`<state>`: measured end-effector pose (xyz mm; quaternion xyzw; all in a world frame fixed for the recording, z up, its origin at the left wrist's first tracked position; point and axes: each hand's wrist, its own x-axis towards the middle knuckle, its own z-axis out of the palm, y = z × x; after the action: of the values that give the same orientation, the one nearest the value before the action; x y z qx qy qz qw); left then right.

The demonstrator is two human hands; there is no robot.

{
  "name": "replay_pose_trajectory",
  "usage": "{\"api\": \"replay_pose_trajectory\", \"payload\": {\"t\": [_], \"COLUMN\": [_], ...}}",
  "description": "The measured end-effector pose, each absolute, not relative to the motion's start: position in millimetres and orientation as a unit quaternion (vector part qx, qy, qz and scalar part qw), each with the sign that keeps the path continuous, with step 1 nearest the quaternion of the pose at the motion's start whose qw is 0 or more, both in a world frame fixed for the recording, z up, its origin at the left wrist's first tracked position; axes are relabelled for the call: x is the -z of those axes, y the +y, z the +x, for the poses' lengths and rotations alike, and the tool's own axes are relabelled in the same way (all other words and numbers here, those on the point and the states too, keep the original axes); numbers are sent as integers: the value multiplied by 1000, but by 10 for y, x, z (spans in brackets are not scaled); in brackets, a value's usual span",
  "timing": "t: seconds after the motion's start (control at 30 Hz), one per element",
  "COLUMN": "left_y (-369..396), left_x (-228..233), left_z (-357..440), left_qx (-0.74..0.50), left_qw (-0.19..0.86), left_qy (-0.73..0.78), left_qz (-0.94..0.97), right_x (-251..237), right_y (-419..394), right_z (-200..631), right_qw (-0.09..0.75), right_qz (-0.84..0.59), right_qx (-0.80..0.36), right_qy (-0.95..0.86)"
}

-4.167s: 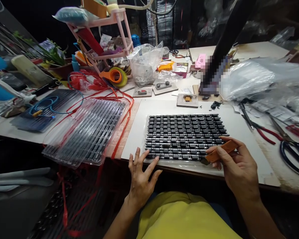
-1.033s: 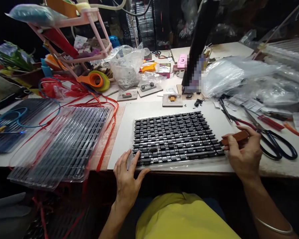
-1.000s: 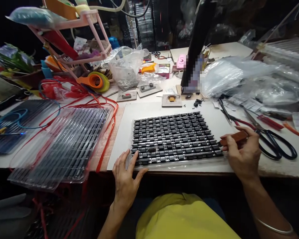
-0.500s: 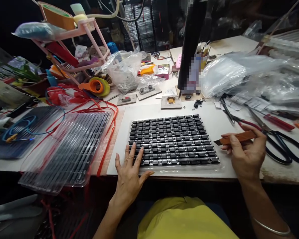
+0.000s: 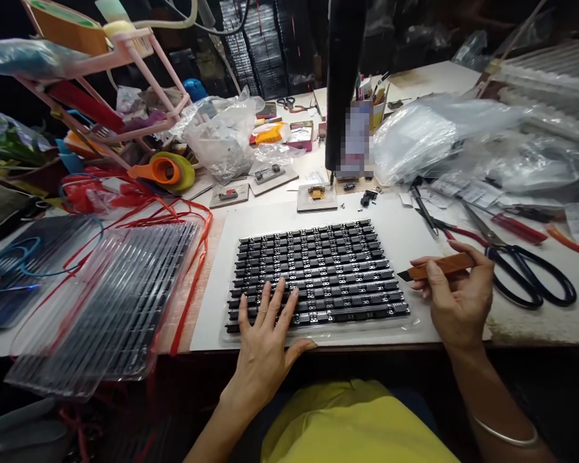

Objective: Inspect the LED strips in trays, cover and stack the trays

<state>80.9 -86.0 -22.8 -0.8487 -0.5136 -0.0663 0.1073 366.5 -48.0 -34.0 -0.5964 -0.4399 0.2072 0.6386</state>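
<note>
Tool, orange-brown grip | in R hand, fingers closed on it | just R of black strips, dark tip to L, long axis approx L–R | L hand: fingers spread, resting on strips, no grasp | strips in clear tray, rows L–R | strip txt: too sm. to read
</note>
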Motion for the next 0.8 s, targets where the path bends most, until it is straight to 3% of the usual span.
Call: {"api": "replay_pose_trajectory", "payload": {"t": [0.8], "left_y": [-822], "left_x": [319], "left_z": [935], "left_qx": [115], "left_qw": [90], "left_qy": [-493], "left_qz": [-858], "right_x": [345], "right_y": [-524], "right_z": [3700], "right_qw": [641], "right_qz": [-588], "right_qx": [-224], "right_qy": [-440]}}
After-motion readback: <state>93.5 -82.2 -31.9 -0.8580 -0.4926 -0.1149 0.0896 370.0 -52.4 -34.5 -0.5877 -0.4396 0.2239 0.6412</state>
